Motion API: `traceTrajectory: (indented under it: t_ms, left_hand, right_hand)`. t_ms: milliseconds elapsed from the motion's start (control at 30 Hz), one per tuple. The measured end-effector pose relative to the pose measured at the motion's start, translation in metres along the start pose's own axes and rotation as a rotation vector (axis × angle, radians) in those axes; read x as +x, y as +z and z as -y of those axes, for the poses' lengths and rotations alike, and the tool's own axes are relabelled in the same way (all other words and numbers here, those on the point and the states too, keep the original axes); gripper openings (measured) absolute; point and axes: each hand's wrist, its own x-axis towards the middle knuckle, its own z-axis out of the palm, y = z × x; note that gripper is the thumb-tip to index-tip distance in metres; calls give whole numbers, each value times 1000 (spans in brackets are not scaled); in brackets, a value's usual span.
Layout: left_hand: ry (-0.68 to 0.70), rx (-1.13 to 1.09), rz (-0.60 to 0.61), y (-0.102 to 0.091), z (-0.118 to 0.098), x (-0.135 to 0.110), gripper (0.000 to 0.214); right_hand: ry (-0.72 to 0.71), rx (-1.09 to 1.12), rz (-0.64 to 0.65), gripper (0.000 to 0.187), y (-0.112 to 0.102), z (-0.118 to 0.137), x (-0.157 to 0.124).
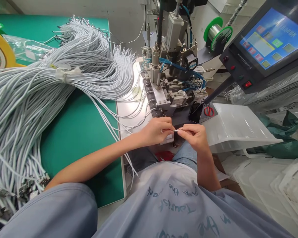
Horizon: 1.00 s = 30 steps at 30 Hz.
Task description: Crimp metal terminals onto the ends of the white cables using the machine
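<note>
Spreading across the left, a green worktop (62,132) carries a great bundle of pale cables (27,89), bound by a white tie, a few strands running over to the machine (161,76). That machine stands ahead of the person, its near-left edge taking several cable ends side by side. To its right hang a lit screen (269,39) and, lower, a translucent tray (240,122).

Both hands meet in front of the machine's near edge. The left hand (157,131) is pinched narrow, thumb against fingers; the right hand (195,135) grips just as tightly from the other side. Between them — small and partly hidden — is a thin white cable end (176,130), raised above the lap.

The step in hand looks like fingertip preparation of that end. Next, I judge, calls for a light, steady pinch and careful alignment — exact details are too small to tell.
</note>
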Motion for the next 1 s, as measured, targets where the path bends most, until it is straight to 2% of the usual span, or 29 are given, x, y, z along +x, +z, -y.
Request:
traceTrajectory:
  t_ms: [133, 200, 267, 333, 400, 500, 667, 767, 833, 900, 1000]
  left_hand:
    - [-54, -75, -53, 3, -3, 1, 16]
    - [-53, -40, -76, 3, -3, 0, 17]
    - [-4, 86, -74, 3, -1, -1, 20]
    - [68, 271, -44, 2, 1, -2, 25]
    - [124, 409, -10, 0, 3, -3, 28]
    - [89, 353, -43, 1, 5, -3, 25]
    - [-226, -135, -128, 10, 8, -1, 17]
    - [-315, -312, -120, 13, 12, 1, 20]
    - [-330, -330, -83, 11, 16, 2, 19]
    - [-304, -254, -9, 6, 22, 4, 17]
    - [-212, 52, 142, -5, 35, 7, 23]
  right_hand:
    - [-14, 37, -183, 20, 19, -4, -9]
    - [-61, -43, -300, 21, 27, -4, -12]
    - [-139, -168, -361, 22, 30, -4, -12]
    - [-197, -254, -311, 23, 27, -2, -9]
    - [-203, -260, -184, 24, 20, -2, -4]
    - [-212, -224, -85, 25, 13, -4, 4]
    - [-249, -150, -243, 25, 26, -16, 10]
    - [-206, -68, -325, 25, 38, -23, 13]
    - [-149, -13, -358, 26, 43, -28, 15]
    - [-89, 22, -357, 27, 45, -34, 19]
    - [-9, 52, -268, 24, 43, -50, 31]
